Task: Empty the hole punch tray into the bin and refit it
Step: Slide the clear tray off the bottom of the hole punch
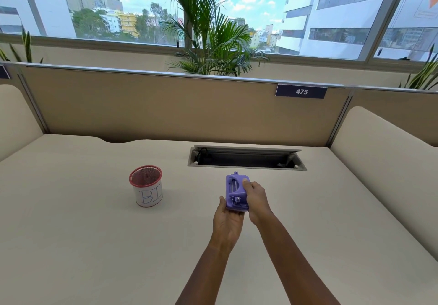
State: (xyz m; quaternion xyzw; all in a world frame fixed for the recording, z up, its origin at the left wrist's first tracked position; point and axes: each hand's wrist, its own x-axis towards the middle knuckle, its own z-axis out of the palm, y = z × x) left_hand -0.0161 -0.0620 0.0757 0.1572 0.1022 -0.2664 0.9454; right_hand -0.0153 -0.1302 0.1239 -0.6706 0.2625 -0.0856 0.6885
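Above the tabletop's middle, left hand [227, 219] cups the small purple plastic hole punch [236, 192] from below; right hand [256, 198] clamps its right side — both closed on it. Risk: tray freed here would scatter chads, since the red mesh cup labelled as bin [146, 185] stands well apart leftward — contents indiscernible.

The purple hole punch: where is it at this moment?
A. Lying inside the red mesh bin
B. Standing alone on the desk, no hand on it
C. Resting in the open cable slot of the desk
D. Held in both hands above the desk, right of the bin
D: the left hand supports the purple hole punch from below, the right hand grips its side, and the red mesh bin stands apart to the left.
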